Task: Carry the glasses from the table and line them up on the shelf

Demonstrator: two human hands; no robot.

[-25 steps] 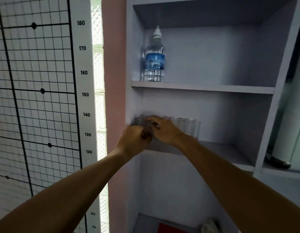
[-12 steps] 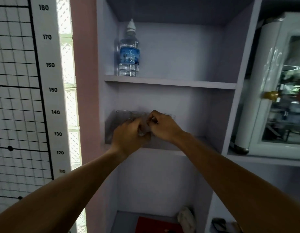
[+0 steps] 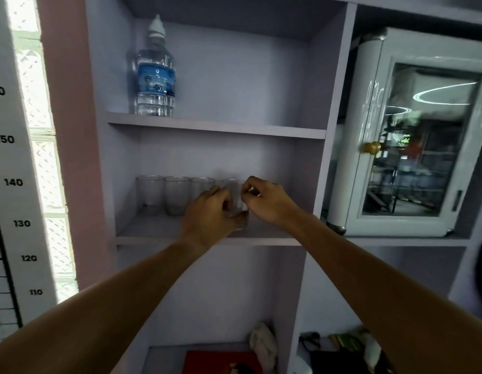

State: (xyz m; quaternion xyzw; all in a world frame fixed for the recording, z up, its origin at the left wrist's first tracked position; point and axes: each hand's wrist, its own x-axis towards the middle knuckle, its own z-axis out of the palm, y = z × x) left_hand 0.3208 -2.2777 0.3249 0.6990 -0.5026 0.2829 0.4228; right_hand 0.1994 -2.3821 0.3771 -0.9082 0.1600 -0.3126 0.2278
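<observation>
Head view showing both hands cupping the fourth glass (image 3: pixel 236 195) on the middle shelf (image 3: pixel 159 234): left hand (image 3: pixel 211 211) curled around its side, right hand (image 3: pixel 264 199) pinching its rim. Best nudging it gently leftward, closing up the row (image 3: pixel 175 194) without knocking. Clear, frosted-looking tumbler, standing upright.

Three clear glasses (image 3: pixel 175 194) stand in a row at the shelf's (image 3: pixel 153 229) left back corner. Just right of them, the left hand (image 3: pixel 210 211) and right hand (image 3: pixel 264 199) close around a fourth glass (image 3: pixel 236 195), apparently resting on the shelf.
</observation>
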